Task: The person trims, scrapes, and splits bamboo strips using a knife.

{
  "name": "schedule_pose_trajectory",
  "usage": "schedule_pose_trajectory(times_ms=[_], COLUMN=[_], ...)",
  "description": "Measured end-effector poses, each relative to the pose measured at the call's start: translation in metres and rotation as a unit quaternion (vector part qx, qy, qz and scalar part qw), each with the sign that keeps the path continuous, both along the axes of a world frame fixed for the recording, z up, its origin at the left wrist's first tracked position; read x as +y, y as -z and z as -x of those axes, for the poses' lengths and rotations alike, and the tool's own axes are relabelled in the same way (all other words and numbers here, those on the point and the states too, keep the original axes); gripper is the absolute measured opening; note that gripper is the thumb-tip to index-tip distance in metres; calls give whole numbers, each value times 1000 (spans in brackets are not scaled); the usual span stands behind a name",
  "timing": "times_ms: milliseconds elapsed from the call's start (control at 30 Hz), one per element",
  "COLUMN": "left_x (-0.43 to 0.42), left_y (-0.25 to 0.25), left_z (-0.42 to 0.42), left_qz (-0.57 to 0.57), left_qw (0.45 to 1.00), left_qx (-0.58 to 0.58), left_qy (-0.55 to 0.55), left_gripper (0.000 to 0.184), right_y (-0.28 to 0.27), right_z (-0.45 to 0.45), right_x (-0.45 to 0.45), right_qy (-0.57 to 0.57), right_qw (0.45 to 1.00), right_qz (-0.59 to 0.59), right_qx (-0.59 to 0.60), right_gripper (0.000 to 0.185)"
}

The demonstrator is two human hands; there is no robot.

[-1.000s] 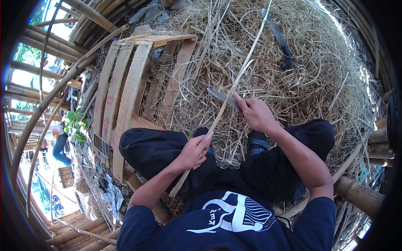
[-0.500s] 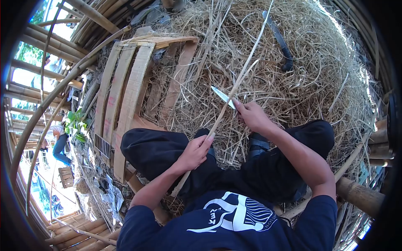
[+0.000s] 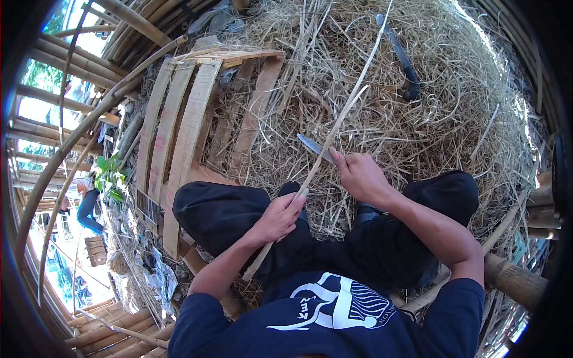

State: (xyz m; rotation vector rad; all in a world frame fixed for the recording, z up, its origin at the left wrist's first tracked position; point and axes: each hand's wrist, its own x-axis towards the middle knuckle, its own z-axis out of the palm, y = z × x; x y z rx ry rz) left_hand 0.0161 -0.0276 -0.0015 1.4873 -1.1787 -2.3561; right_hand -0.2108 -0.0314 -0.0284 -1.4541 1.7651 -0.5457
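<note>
A long, thin bamboo strip (image 3: 319, 158) runs from my lap up and away across the shavings, with a thinner sliver peeling off its upper part. My left hand (image 3: 279, 217) is closed around its lower part, thumb along the strip. In my right hand (image 3: 361, 175) is a knife (image 3: 311, 145), its handle hidden by my fingers. The blade crosses the strip and points up and left, seemingly touching it. My right thumb lies close to the strip where the blade meets it.
Curly shavings (image 3: 441, 137) cover the ground ahead. A machete-like blade with a dark handle (image 3: 407, 74) lies on them. At left stands a slatted wooden crate (image 3: 173, 125). Bamboo poles (image 3: 77, 143) form the left wall, with a person (image 3: 88, 206) beyond. A thick bamboo pole (image 3: 516, 281) is at right.
My right hand and the knife have shifted slightly down toward me along the strip, and the blade has tilted a little. My left hand has hardly moved.
</note>
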Motion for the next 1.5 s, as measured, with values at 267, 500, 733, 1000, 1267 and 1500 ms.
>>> schedule_pose_trajectory(times_ms=[267, 500, 733, 1000, 1267, 1500], left_x=[-3, -2, -2, -6, -7, -8], left_y=[6, 3, 8, 1, -3, -2], left_z=[2, 3, 1, 0, 0, -2], left_qz=[18, 20, 10, 3, -26, -13], left_qw=[1000, 1000, 1000, 1000, 999, 998], left_qx=[3, -4, 14, 23, 42, 55], left_qy=[7, 16, 6, 6, 2, 6], left_gripper=[32, 33, 34, 32, 34, 37], right_y=[-11, -14, 0, -15, -10, -22], right_z=[1, -1, -1, -9, -1, 6], right_x=[-7, 0, -3, 6, 5, 4], right_qy=[59, -26, 53, -45, -65, 5], right_qw=[974, 997, 935, 995, 979, 770], right_qz=[-140, -47, -218, 1, -65, -329], right_qx=[-170, -50, -275, -87, -182, -547], right_gripper=[60, 59, 55, 48, 46, 43])
